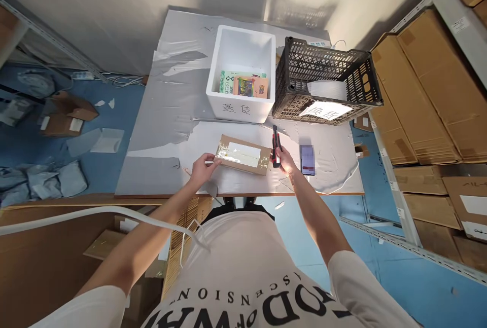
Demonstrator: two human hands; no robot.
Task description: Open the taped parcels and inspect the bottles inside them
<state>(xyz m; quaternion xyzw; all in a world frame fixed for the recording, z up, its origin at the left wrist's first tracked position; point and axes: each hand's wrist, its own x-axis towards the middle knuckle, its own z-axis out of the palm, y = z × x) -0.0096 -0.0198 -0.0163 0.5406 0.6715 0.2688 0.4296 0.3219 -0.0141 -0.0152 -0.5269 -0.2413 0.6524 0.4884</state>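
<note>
A taped cardboard package [263,165] with a white label [247,154] lies at the near edge of the counter [152,120]. At its left end, the left hand [203,167] pinches the corner between thumb and fingers. Just beside its right end, the right hand [285,159] has its fingers wrapped around a red-and-black utility knife [276,144]. Farther right of the package lies a phone [307,159]. Beyond the package stands a white foam box [238,108] holding colourful printed items [249,86]; beyond it to the right, a black crate [280,87].
</note>
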